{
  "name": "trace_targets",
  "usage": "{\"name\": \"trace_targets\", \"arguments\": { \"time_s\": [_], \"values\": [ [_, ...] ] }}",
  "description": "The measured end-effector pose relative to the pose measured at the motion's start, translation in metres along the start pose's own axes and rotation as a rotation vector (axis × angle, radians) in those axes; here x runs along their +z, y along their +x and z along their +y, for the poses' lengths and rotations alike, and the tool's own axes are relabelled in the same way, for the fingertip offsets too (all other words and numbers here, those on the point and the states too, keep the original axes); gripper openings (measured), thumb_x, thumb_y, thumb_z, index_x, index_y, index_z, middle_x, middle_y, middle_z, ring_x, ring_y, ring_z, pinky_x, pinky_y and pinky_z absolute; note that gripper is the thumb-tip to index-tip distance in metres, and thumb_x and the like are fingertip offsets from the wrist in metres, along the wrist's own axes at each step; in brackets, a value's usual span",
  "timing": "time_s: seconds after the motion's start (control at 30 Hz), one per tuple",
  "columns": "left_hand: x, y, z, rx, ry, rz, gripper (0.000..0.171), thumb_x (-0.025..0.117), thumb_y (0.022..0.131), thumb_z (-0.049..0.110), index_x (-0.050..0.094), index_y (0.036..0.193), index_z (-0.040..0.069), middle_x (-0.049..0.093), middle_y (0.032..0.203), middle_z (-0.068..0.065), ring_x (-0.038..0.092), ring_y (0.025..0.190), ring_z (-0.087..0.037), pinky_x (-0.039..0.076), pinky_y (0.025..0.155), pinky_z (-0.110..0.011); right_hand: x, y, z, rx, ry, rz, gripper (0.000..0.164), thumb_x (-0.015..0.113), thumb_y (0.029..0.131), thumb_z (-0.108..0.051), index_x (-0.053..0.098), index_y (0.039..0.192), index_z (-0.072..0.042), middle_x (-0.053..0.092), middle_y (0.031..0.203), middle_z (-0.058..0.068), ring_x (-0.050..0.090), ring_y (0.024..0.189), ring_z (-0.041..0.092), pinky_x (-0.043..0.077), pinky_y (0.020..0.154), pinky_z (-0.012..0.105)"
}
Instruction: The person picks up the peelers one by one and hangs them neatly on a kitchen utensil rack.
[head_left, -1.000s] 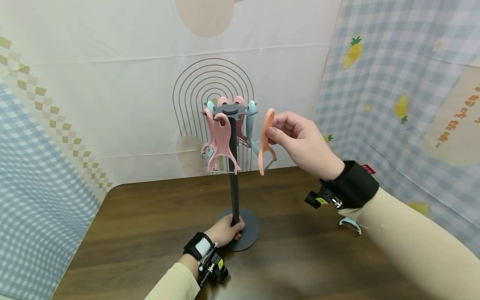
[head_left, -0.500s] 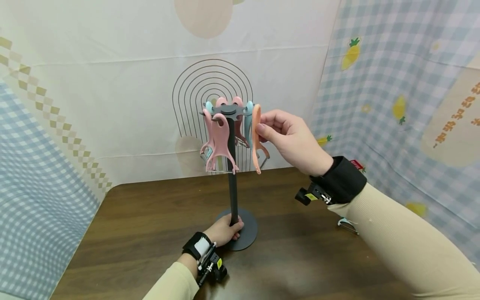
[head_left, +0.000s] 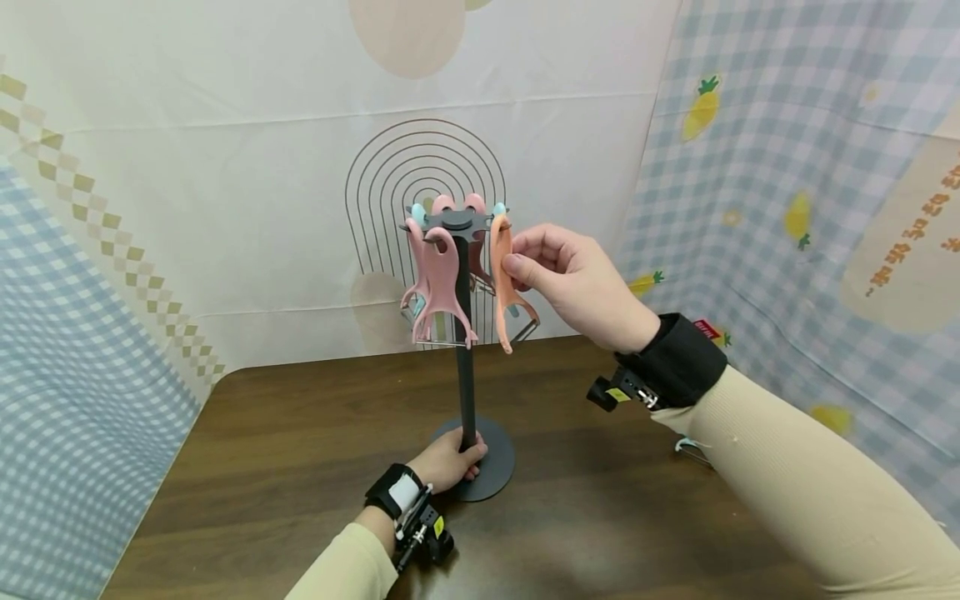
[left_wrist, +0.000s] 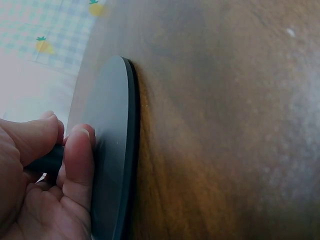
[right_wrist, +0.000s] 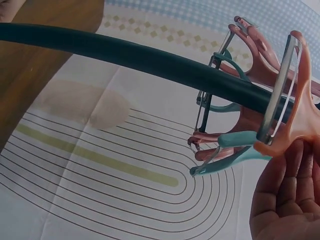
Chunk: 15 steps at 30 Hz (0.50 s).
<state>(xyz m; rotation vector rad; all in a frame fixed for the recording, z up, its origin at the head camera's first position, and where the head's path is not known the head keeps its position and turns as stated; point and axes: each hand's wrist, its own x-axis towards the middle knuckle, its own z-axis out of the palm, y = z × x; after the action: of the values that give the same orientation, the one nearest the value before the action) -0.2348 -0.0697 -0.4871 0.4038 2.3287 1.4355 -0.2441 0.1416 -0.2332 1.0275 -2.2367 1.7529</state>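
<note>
A dark stand point(head_left: 466, 375) with a round base point(head_left: 495, 467) rises from the table, its hooked top point(head_left: 456, 220) hung with several peelers. My left hand point(head_left: 442, 462) grips the pole just above the base; the left wrist view shows fingers curled round it. At the right of the hooks, my right hand point(head_left: 577, 279) pinches an orange peeler point(head_left: 501, 275) by its handle, blade end down. Its upper end meets a hook; whether the hook passes through it I cannot tell. Pink peelers point(head_left: 444, 279) hang in front and behind. A blue peeler point(right_wrist: 235, 155) hangs behind the orange one.
Another light blue peeler point(head_left: 690, 448) lies on the brown wooden table point(head_left: 315, 417) at the right, partly covered by the right forearm. A white cloth point(head_left: 225, 208) hangs behind the stand, with blue checked cloth point(head_left: 757, 192) at the sides.
My right hand has carried the orange peeler left from beside the stand to the right-hand hook, where it now covers much of the blue peeler. The left hand keeps its place on the pole.
</note>
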Motion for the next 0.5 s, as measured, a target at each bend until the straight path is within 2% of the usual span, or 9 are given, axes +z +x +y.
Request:
{"name": "trace_targets", "arguments": {
  "time_s": [0.27,0.4,0.5],
  "values": [
    [0.001,0.0,-0.001,0.002,0.009,0.015,0.013,0.052,0.101,0.016,0.055,0.096,0.004,0.059,0.074,-0.007,0.06,0.067,-0.015,0.051,0.064,-0.03,-0.009,-0.007,0.013,0.029,-0.025,0.046,0.024,0.061,0.097,-0.016,0.058,0.116,-0.002,0.062,0.103,0.013,0.061,0.093,0.027,0.05,0.086,0.035],
    [0.001,0.001,-0.002,0.011,0.027,0.008,0.014,0.052,0.102,0.016,0.055,0.097,0.004,0.059,0.075,-0.006,0.06,0.068,-0.015,0.051,0.065,-0.029,-0.024,-0.017,0.038,0.062,-0.065,0.094,0.027,0.061,0.097,-0.018,0.057,0.117,-0.001,0.062,0.099,0.012,0.062,0.089,0.023,0.051,0.083,0.032],
    [0.0,0.001,-0.001,0.016,0.034,0.005,0.014,0.051,0.102,0.016,0.055,0.098,0.003,0.059,0.075,-0.007,0.06,0.069,-0.015,0.051,0.065,-0.029,-0.039,-0.028,0.064,0.13,-0.116,0.124,0.03,0.06,0.098,-0.021,0.055,0.12,-0.001,0.063,0.098,0.013,0.062,0.088,0.02,0.052,0.081,0.03]
  ]
}}
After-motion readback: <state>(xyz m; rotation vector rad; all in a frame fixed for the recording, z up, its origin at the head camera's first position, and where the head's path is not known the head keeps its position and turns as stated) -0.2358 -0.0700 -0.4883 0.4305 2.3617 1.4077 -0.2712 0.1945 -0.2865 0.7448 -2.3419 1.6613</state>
